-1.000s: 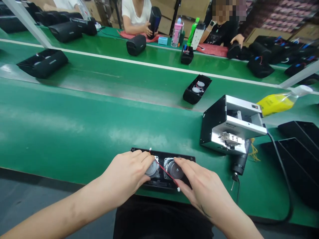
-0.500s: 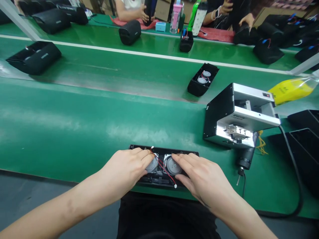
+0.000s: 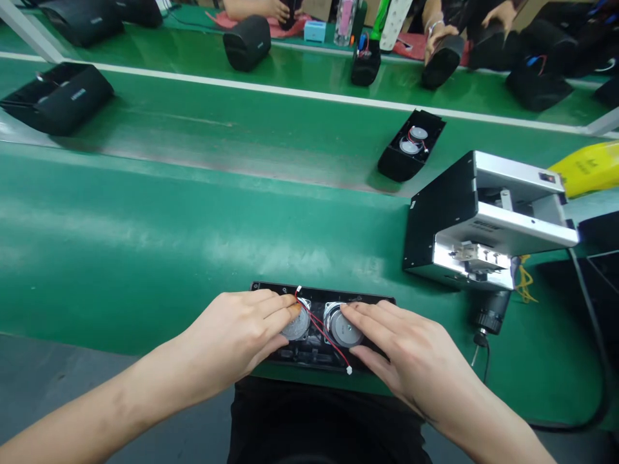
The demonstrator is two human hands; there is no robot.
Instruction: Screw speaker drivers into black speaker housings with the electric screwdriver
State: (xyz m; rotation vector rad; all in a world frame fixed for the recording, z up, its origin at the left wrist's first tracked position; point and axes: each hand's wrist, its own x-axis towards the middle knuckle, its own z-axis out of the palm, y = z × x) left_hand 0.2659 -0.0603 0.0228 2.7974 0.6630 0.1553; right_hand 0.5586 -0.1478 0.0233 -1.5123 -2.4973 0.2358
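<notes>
The left hand (image 3: 244, 332) curls its thumb and fingers around the left speaker (image 3: 297, 328); the right hand (image 3: 409, 345) pinches the right speaker (image 3: 345, 327) the same way. Each hand is nearest its own speaker. Both are round, gray and look like metal. They sit side by side in a long black case (image 3: 316, 354), bottom middle of the frame, running left to right. Thin red wires (image 3: 338, 348) cross between them. The green counter (image 3: 145, 238) is smooth and shiny.

Black-and-silver machine (image 3: 440, 212), 1, on green bench (image 3: 145, 258); yellow object (image 3: 587, 169) behind it, cut by frame edge. Open black housing (image 3: 399, 167), 1, containing 2 round drivers (image 3: 410, 147). Blue box (image 3: 314, 31), 1; pink bottle (image 3: 345, 22) at its right.
</notes>
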